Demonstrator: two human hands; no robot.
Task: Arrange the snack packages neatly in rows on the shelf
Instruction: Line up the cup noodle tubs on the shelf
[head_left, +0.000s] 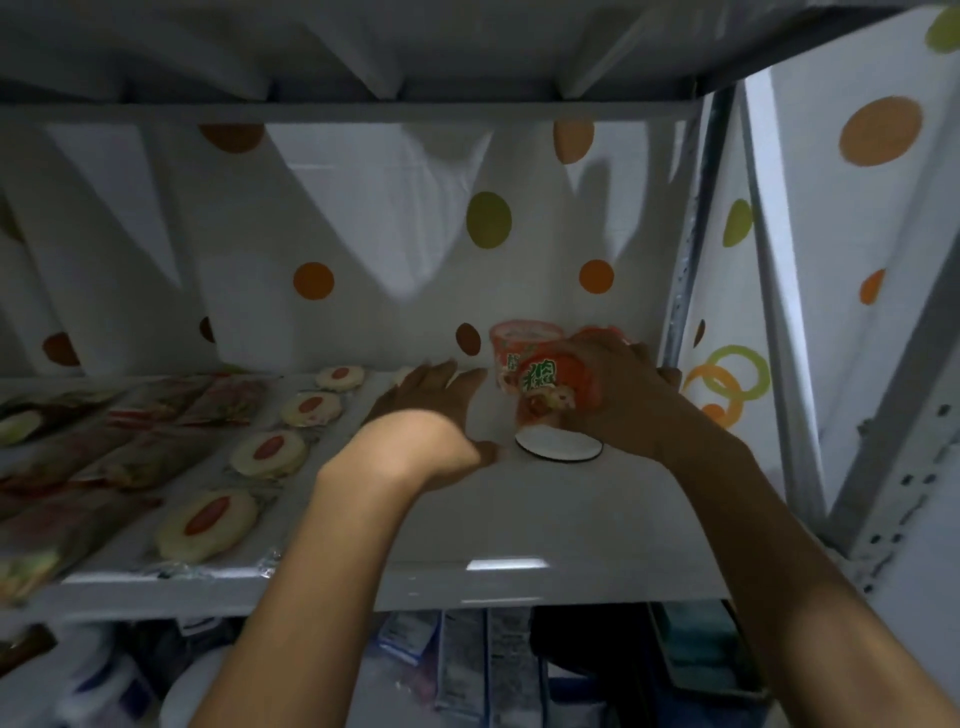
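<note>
Takes the rear cup (519, 336), standing upright at the back of the shelf (545, 525), as reference point. Finds a second orange cup (548, 387) directly in front of it and overlapping it in view, tilted, with its white base turned forward and low over the board. Cannot tell whether that base touches the shelf, or whether the two cups touch. Finds the right hand (631, 395) grasping this tilted cup, fingers curled round its side from the right. Finds the left hand (434, 402) just left of the rear cup, released, with fingers straight and spread over the shelf, holding nothing. Records a file of round biscuit packs (267, 452) well left of the rear cup, running front to back. Records long wrapped packs (150, 421) further left again, lying slantwise. Notes blur across the whole view, so reads no print on the cups.

Judges the step in hand to be the placing of the tilted cup into a row with the rear cup. Judges the task partly done, with the biscuit file formed and the cups not yet settled. Expects the next move to call for righting the cup and setting it flat on its base, squarely in front of or beside the rear cup. Advises letting go only once steady. Suggests the left hand as a stop against sliding.
</note>
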